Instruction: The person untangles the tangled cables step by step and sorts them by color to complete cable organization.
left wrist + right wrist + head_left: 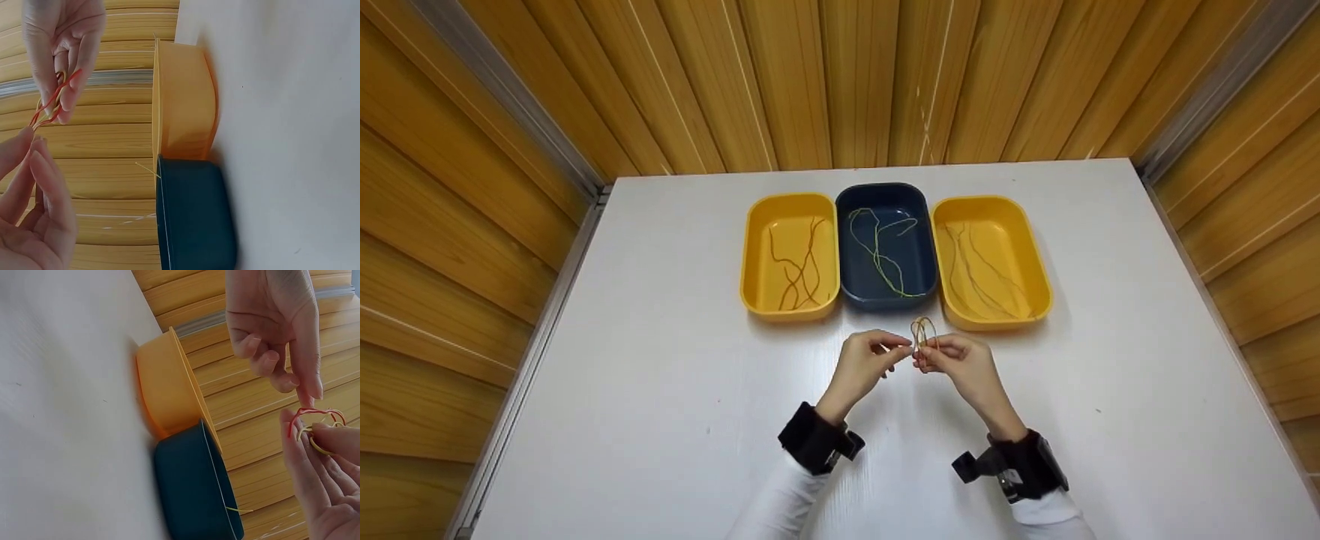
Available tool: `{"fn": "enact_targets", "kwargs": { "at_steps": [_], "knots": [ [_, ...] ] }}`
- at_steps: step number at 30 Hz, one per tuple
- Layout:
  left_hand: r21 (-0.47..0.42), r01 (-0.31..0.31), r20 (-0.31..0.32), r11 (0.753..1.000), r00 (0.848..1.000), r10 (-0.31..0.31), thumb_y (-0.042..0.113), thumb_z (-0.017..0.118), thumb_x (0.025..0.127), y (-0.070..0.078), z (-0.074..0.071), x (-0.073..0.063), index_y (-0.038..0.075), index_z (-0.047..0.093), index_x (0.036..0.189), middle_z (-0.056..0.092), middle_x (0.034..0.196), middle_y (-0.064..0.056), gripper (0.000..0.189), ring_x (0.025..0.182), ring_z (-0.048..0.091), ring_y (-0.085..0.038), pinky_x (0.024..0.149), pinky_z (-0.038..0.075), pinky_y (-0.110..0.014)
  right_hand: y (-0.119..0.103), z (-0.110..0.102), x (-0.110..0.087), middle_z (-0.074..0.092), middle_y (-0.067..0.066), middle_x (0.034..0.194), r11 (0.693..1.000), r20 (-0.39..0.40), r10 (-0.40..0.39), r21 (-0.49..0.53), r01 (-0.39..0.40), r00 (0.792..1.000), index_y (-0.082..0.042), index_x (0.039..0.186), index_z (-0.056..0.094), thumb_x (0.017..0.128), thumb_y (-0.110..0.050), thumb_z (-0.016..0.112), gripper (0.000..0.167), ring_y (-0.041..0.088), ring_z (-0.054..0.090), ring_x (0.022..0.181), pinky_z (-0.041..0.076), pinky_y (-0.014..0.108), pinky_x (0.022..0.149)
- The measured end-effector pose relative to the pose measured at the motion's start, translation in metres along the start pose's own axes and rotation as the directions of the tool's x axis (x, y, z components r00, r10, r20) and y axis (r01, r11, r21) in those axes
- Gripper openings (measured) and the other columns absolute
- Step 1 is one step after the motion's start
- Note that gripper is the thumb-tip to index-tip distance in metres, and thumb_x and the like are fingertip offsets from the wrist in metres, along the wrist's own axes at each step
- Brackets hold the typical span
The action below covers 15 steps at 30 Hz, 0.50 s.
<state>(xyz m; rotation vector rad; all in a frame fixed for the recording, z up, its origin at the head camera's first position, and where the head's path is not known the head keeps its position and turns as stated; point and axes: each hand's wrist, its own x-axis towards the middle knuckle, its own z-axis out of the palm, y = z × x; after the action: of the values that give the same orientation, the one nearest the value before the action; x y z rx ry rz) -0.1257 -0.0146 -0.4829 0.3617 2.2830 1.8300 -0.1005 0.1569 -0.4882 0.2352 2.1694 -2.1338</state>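
Thin red and yellow wires, bent into loops, are held between the two hands in front of the trays. The right hand pinches the looped bundle between thumb and fingers. In the right wrist view, yellow loops come out beside that thumb, and a red strand bends over the fingers. From the other side, the left hand meets the bundle with thumb and index fingertips. The left wrist view shows red strands running into that pinch.
Behind the hands stand a yellow tray with brownish strands, a dark blue tray with yellow-green wires, and another yellow tray with pale strands. They sit side by side on a white table. Wood-patterned panels rise behind.
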Motion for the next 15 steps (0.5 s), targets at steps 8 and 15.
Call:
{"fn": "enact_targets", "kwargs": {
  "at_steps": [8, 15],
  "knots": [
    [0.039, -0.026, 0.027, 0.999, 0.999, 0.025, 0.002, 0.073, 0.091, -0.0001, 0.0004, 0.0001, -0.013, 0.074, 0.094, 0.071, 0.09, -0.03, 0.016, 0.055, 0.046, 0.001, 0.048, 0.039, -0.006, 0.0003, 0.0005, -0.0012, 0.077, -0.004, 0.08, 0.999, 0.043, -0.027, 0.019, 0.027, 0.999, 0.029, 0.106, 0.06, 0.094, 0.014, 0.059, 0.019, 0.0, 0.072, 0.07, 0.063, 0.017, 0.07],
    [0.046, -0.051, -0.032, 0.998, 0.998, 0.053, 0.001, 0.07, 0.093, -0.0024, -0.0047, -0.0012, -0.014, 0.071, 0.094, 0.069, 0.09, -0.03, 0.015, 0.061, 0.049, 0.004, 0.051, 0.043, -0.007, 0.003, -0.0028, -0.0001, 0.079, 0.007, 0.084, 1.0, 0.02, -0.015, 0.005, 0.014, 1.0, 0.029, 0.108, 0.06, 0.094, 0.014, 0.059, 0.02, 0.001, 0.073, 0.07, 0.064, 0.018, 0.072]
  ]
}}
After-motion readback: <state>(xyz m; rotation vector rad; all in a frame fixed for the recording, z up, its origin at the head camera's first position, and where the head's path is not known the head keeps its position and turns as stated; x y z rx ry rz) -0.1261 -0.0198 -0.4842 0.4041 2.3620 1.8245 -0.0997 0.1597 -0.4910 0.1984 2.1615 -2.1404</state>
